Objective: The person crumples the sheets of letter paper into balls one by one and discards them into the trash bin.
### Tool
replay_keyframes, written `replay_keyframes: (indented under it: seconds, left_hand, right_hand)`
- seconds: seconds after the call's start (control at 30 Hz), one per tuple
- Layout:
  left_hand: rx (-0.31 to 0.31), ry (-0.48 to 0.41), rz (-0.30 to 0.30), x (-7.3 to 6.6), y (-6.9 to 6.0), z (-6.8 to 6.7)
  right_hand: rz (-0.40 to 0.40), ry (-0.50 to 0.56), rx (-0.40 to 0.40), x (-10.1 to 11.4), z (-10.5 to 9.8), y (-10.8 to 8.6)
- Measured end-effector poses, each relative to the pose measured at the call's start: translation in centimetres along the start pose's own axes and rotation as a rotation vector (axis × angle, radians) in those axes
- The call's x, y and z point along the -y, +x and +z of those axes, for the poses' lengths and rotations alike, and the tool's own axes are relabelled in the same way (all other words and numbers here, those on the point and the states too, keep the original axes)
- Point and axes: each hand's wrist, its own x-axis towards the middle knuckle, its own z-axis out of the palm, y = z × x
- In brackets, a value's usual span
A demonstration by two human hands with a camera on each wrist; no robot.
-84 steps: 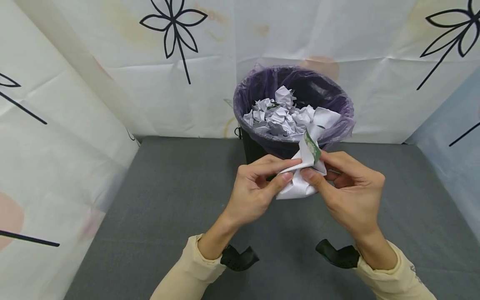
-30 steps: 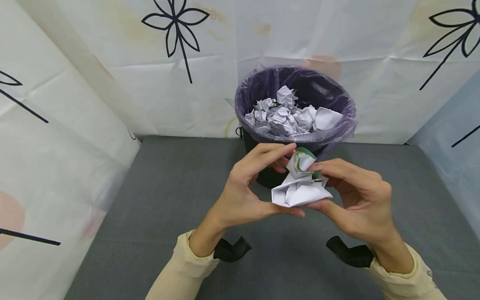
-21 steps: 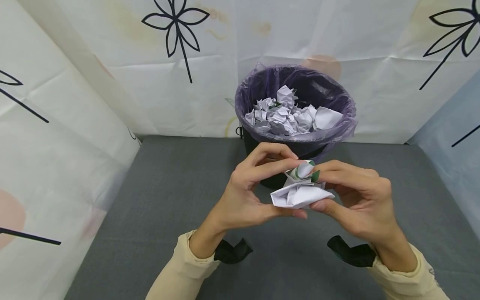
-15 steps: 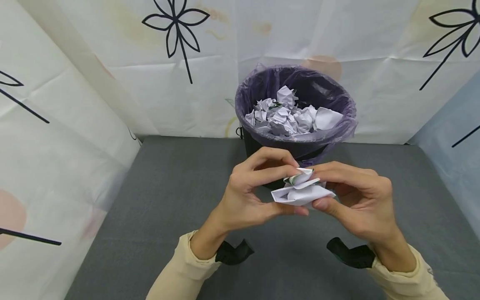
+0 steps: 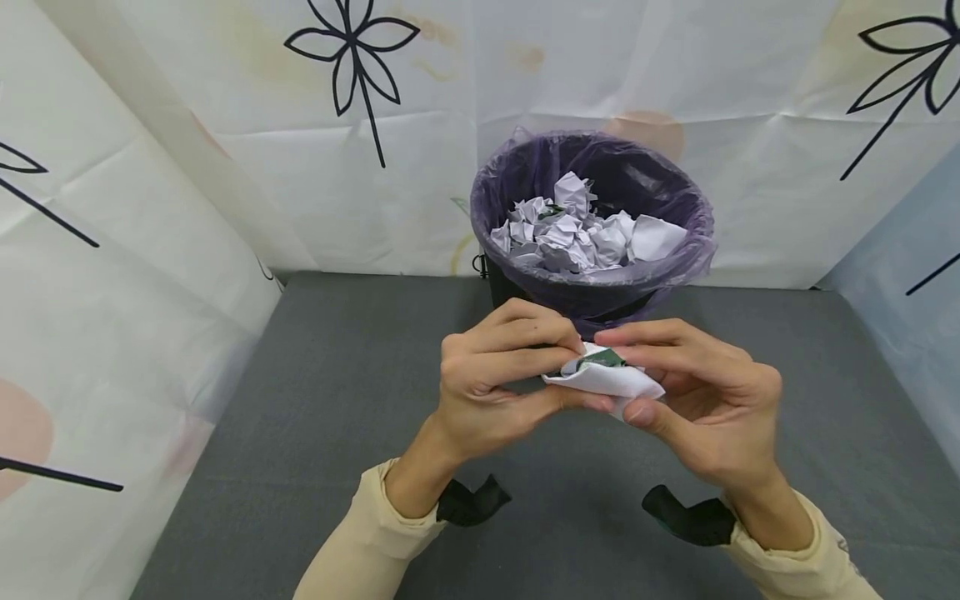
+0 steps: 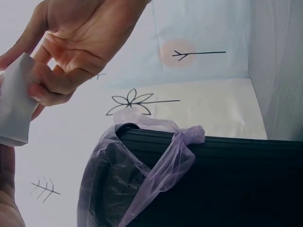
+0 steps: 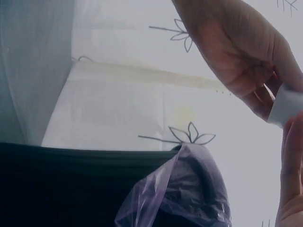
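Note:
A folded, crumpled sheet of white paper [image 5: 611,381] with a green printed patch is held between both hands in the head view. My left hand [image 5: 498,375] pinches its left end, fingers curled over the top and thumb below. From the other side my right hand [image 5: 697,392] grips it, with fingers on top and thumb at the lower edge. Part of the paper is hidden by the fingers. In the left wrist view the paper [image 6: 16,101] shows as a smooth white face at the left edge; in the right wrist view a corner of the paper [image 7: 286,106] shows.
Behind the hands stands a black bin with a purple plastic liner [image 5: 517,275], holding several crumpled white papers [image 5: 570,229]. A grey tabletop [image 5: 360,375] lies beneath. White printed cloth [image 5: 225,67] hangs at the back and left, a bluish panel [image 5: 900,217] at the right.
The paper has been folded and squashed smaller: its upright top part is pressed down into the rest. My left fingers have curled further over it; both hands stay in front of the bin.

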Motion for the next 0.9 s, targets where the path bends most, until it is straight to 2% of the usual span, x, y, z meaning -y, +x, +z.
replay_keyframes:
  seconds: [0.17, 0.33, 0.47, 0.63, 0.8, 0.9]
  left_hand:
    - [0.032, 0.023, -0.021, 0.1, -0.3, -0.2]
    - [0.073, 0.093, -0.003, 0.0, -0.6, -0.1]
    - [0.065, 0.057, 0.000, -0.1, -0.6, 0.0]
    - [0.013, -0.029, -0.074, -0.2, -0.5, 0.1]
    - [-0.054, -0.058, -0.146, -0.4, -0.6, 0.4]
    - [-0.070, -0.144, -0.235, -0.6, -0.8, 0.7]
  right_hand:
    - [-0.016, -0.058, -0.014, 0.0, -0.1, 0.1]
    - [-0.170, -0.188, -0.040, -0.4, -0.2, 0.4]
    - [-0.295, -0.240, -0.039, -0.9, 0.2, 0.2]
    - [-0.409, -0.286, -0.041, -1.5, 0.6, 0.3]
    - [-0.438, -0.388, -0.028, -1.4, 0.0, 0.2]
    - [-0.453, -0.410, -0.007, -1.6, -0.6, 0.1]
